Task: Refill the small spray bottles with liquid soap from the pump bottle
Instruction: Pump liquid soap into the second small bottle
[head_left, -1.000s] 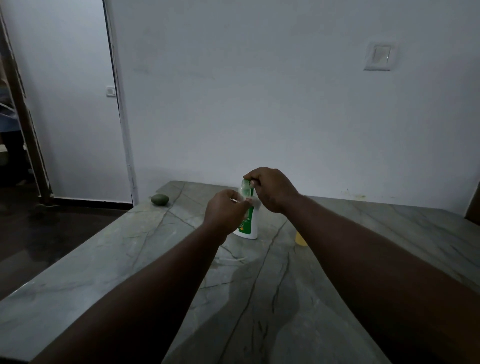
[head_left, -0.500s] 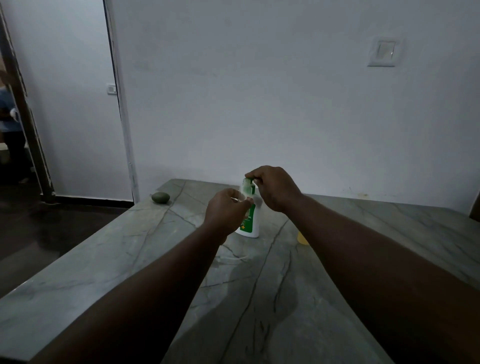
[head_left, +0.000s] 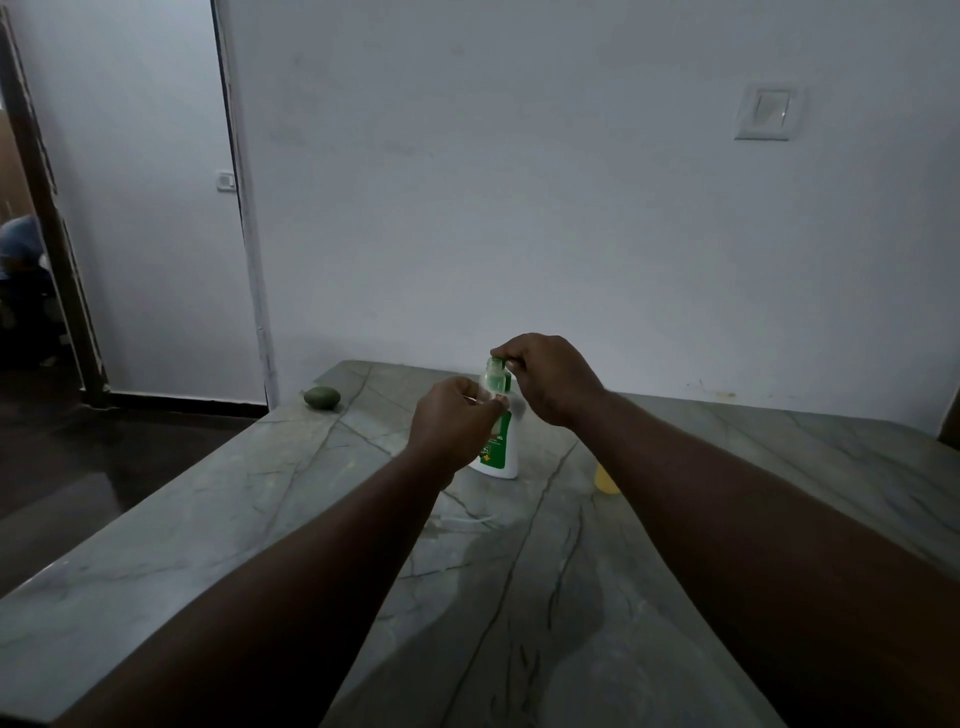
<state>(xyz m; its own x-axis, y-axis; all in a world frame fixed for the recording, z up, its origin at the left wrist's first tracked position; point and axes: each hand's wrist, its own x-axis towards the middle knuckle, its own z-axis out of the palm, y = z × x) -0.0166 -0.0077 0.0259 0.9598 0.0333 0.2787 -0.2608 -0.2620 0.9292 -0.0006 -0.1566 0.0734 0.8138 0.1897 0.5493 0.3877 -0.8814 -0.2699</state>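
Observation:
A white pump bottle with a green label stands on the marble table, near its far edge. My left hand holds a small clear spray bottle up in front of the pump bottle's upper part. My right hand comes in from the right, its fingertips closed at the top, right above the small bottle's mouth. The pump head itself is hidden by my fingers. Whether liquid is flowing cannot be made out.
A small green object lies at the table's far left corner. A yellow object sits partly behind my right forearm. A thin white piece lies on the table under my left wrist. A doorway opens at the left.
Both hands stay at the pump bottle in the same grip. Only the view has shifted slightly.

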